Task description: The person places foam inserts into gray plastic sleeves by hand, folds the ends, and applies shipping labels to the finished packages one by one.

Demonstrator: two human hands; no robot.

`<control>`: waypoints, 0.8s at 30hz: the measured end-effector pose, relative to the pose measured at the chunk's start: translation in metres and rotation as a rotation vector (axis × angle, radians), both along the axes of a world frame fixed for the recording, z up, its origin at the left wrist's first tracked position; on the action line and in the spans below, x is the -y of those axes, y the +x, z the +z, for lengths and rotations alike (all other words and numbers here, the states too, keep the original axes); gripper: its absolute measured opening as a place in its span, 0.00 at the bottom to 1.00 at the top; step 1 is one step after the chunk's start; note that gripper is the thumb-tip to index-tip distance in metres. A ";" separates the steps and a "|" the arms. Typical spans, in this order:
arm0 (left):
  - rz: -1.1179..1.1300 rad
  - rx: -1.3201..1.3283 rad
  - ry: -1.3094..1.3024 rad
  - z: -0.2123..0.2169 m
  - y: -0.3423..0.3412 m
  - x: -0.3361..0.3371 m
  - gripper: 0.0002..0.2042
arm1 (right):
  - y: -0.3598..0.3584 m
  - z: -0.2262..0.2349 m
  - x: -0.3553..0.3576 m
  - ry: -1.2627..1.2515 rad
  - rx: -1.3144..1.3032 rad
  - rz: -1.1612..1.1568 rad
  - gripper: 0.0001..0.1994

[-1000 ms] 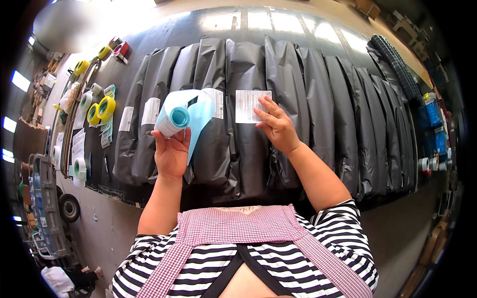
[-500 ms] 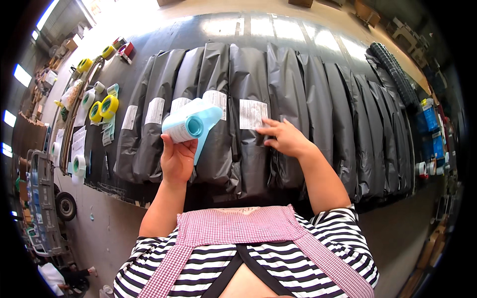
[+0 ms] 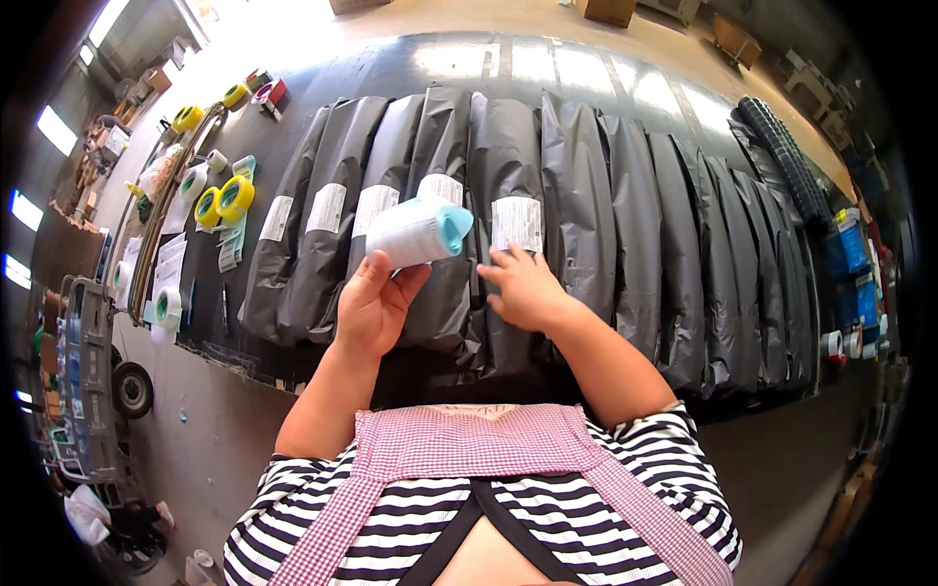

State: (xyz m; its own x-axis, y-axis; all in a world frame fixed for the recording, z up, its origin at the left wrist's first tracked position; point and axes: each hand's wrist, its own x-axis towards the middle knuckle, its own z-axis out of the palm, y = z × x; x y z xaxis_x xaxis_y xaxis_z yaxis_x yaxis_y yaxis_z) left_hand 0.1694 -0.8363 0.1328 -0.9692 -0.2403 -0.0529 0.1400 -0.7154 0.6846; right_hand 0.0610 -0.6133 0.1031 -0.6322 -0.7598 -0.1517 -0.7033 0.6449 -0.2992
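Note:
My left hand is closed around a roll of labels, white printed stickers on light blue backing, held above the black plastic packages. The roll's loose blue end curls at its right side. Fingers spread, my right hand lies over a long black plastic package in the middle of the row. Its fingertips reach the lower edge of a white printed label stuck on that package. Several packages to the left carry similar labels, among them one label second from the left. Those farther right show none.
Yellow tape rolls and printed sheets lie on the dark table's left side, with a pen nearby. A black mesh roll and blue packets are at the right. A wheeled cart stands left of the table.
My right hand has moved left over the package, under its label. The roll in my left hand has turned, and its hanging blue strip now curls close to it. The view has shifted slightly.

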 end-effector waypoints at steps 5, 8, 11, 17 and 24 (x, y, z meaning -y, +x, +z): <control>-0.121 0.058 -0.157 0.015 0.005 -0.015 0.18 | 0.060 0.049 -0.036 -0.815 -0.259 0.340 0.15; -0.299 0.111 -0.356 0.004 0.001 -0.016 0.16 | 0.067 0.069 -0.029 -0.783 -0.769 0.196 0.22; -0.381 0.114 -0.350 0.007 0.004 -0.024 0.18 | 0.060 0.069 -0.026 -0.717 -0.731 0.121 0.25; -0.596 0.077 -0.157 0.012 0.011 -0.027 0.21 | 0.082 0.055 -0.027 -0.942 -0.254 -0.030 0.28; -0.411 -0.133 -0.715 0.014 0.019 -0.042 0.14 | 0.103 0.071 -0.034 -0.972 -0.103 -0.230 0.19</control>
